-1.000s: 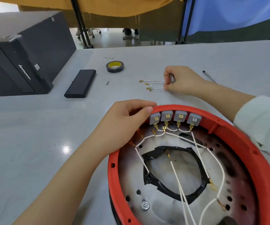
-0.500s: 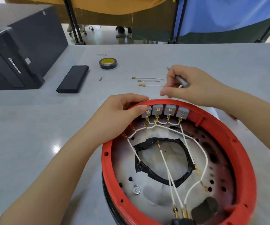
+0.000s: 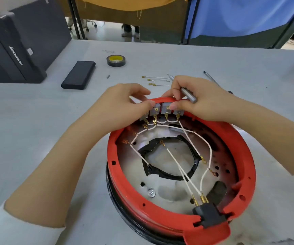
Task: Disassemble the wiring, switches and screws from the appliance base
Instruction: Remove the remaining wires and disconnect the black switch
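Observation:
The round red appliance base lies open side up on the grey table. A row of grey switches sits along its far inner rim, with white wires running down to a black plug block. My left hand grips the far rim, thumb on the leftmost switches. My right hand holds a grey metal tool and presses its fingertips on the right switches. Loose removed wires lie just beyond the base.
A black tape roll, a flat black case and a black computer tower stand at the back left. A thin metal rod lies back right. A small screw rests near the case.
My right hand has come back from the loose wires on the table to the switch row, still holding the tool. My left hand stays on the rim. The view has tilted down.

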`<state>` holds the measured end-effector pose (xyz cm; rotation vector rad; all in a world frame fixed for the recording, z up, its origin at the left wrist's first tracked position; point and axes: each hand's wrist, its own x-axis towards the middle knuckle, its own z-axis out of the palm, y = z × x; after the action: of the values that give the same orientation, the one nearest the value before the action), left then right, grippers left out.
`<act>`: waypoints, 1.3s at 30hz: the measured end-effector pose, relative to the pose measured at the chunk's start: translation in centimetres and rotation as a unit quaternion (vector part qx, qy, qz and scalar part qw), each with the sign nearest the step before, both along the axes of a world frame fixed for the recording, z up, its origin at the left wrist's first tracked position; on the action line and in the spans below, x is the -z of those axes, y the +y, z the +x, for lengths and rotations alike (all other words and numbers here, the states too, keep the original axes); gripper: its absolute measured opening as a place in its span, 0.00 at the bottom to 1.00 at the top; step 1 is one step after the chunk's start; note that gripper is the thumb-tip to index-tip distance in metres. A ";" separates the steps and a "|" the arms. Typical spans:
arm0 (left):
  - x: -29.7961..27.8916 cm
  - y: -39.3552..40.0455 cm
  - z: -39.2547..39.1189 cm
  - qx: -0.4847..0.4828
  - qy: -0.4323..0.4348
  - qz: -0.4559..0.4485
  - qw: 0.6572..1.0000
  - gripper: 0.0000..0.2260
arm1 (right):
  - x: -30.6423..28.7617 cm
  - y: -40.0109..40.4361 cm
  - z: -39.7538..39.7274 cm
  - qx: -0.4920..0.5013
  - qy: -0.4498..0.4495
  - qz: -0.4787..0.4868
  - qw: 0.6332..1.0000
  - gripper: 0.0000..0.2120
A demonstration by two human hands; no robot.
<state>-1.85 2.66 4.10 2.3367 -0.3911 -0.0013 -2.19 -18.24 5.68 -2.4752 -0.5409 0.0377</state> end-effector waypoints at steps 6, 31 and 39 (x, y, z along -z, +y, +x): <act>0.2 -0.3 0.0 0.052 -0.017 0.020 0.998 0.15 | -0.4 1.2 0.8 0.012 -0.035 -0.009 0.999 0.09; 0.7 -0.3 -0.4 0.028 -0.021 0.031 0.999 0.14 | 1.0 -0.1 -2.0 0.173 -0.058 0.254 0.950 0.17; 0.6 -0.4 -0.4 0.022 -0.029 0.039 0.999 0.15 | 1.2 -0.1 -1.8 0.178 -0.047 0.227 0.956 0.15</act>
<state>-2.26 2.21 3.47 2.4087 -0.4788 0.0309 -3.98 -18.35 4.53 -2.0882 -0.1124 -0.3147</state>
